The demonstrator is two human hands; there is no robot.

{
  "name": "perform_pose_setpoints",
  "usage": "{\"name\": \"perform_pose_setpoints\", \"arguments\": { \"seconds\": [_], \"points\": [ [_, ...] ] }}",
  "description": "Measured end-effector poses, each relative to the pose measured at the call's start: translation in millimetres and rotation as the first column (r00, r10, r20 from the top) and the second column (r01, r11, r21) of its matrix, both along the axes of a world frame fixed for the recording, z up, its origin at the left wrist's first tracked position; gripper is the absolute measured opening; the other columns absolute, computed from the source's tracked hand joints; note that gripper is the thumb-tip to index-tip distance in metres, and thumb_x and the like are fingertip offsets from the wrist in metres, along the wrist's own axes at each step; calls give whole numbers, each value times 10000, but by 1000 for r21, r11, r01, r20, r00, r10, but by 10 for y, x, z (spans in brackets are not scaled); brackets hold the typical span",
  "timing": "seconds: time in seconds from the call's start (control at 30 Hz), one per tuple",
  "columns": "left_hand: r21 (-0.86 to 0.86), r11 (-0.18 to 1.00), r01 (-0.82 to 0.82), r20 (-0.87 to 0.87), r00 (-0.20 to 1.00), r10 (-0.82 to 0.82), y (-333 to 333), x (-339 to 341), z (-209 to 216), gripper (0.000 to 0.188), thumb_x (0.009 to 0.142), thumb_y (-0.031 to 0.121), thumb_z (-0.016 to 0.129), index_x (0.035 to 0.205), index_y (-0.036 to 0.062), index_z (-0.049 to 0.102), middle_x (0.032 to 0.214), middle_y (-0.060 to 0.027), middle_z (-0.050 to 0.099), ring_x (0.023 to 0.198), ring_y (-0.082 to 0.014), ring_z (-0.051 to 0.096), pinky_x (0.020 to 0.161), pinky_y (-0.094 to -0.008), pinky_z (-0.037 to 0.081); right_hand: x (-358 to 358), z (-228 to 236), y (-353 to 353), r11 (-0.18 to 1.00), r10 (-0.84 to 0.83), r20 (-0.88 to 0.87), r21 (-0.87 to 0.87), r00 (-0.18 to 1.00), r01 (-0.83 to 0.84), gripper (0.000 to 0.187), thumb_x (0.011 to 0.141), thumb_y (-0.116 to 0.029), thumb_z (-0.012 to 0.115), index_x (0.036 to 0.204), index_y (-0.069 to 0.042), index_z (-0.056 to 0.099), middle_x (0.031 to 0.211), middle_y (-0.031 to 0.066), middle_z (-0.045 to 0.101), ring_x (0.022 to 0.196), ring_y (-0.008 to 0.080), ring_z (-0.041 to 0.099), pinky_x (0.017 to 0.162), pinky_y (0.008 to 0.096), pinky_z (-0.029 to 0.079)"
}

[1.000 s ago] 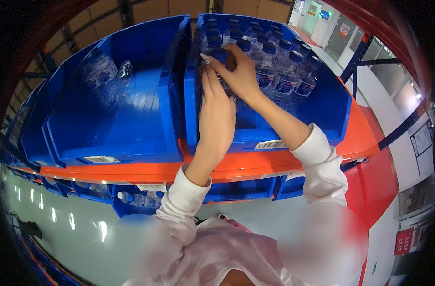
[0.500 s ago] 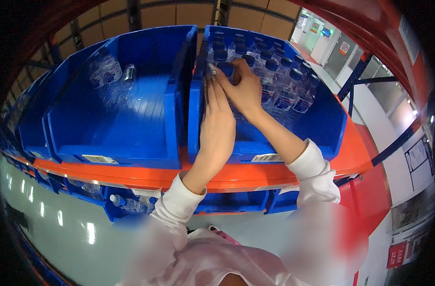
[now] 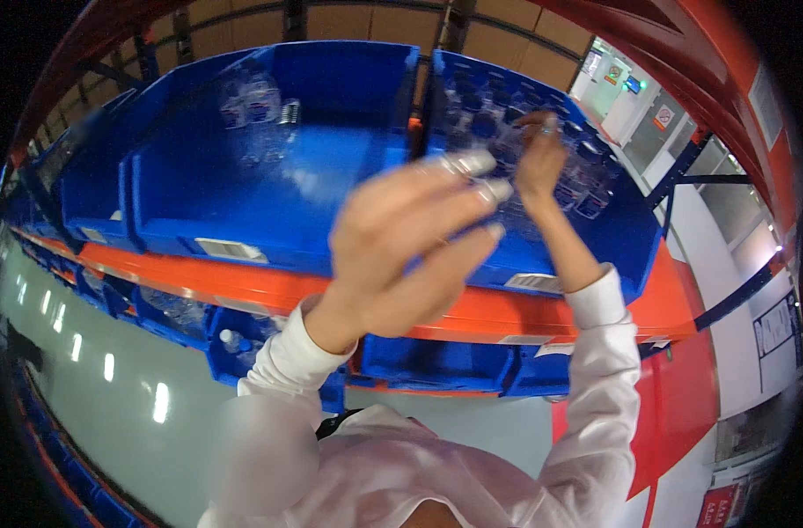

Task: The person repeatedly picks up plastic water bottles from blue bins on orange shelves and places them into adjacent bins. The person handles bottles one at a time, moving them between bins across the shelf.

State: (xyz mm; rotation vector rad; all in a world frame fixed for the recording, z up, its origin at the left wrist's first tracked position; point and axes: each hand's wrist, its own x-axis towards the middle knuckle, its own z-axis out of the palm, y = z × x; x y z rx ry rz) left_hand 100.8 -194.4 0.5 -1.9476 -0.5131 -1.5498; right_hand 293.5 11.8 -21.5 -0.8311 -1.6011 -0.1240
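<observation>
My left hand [image 3: 410,246] is raised close to the camera in front of the shelf, blurred, its fingers loosely spread with nothing visible in them. Farther back, my right hand [image 3: 540,158] reaches into the right blue bin [image 3: 634,246], which is packed with several clear plastic bottles [image 3: 586,189]. Its fingertips are pinched on the top of one clear bottle [image 3: 549,125] near the bin's middle. Both arms wear white sleeves.
A left blue bin [image 3: 243,207] holds a few clear bottles [image 3: 260,101] at its back. Both bins sit on an orange shelf beam [image 3: 155,275]. Lower blue bins [image 3: 419,363] with bottles sit under it. Red rack uprights are at right, grey-green floor below.
My left hand has pulled out of the right bin toward the camera and to the left. My right hand stays among the bottles in that bin, slightly farther back.
</observation>
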Motion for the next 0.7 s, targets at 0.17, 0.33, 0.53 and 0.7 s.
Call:
{"name": "perform_pose_setpoints", "arguments": {
  "seconds": [0.17,0.33,0.53,0.7],
  "points": [
    [446,884,-138,493,863,-114,275,-1040,616,144,791,28,494,842,6,628,909,-123,608,875,-251,573,819,-333,445,-440,653,-309,985,102,-19,144,995,-98,339,942,-308,396,897,-33,588,733,141,627,649,296,614,595,401,462],
    [109,881,-461,687,676,268,1129,-2126,696,244,783,25,487,1006,-23,573,993,-170,562,943,-307,527,871,-387,390,-1479,1232,-300,997,-31,592,-33,806,63,316,884,-322,507,998,-38,588,870,182,636,741,314,644,696,379,505],
    [-255,839,-481,564,631,533,1797,-2894,43,331,717,8,521,1039,26,593,996,-176,567,949,-350,507,840,-417,396,-2931,1371,355,959,124,881,-225,456,174,445,862,-400,528,1178,-88,564,986,181,632,858,338,634,819,463,498],
    [-464,636,-617,300,566,768,1949,-2933,-278,450,705,90,648,1111,-22,490,1101,-207,518,1014,-362,504,842,-435,440,-3872,1072,636,971,146,814,-228,562,78,515,878,-399,507,1339,-187,423,1217,200,528,1151,347,501,949,447,420]
  ]
}}
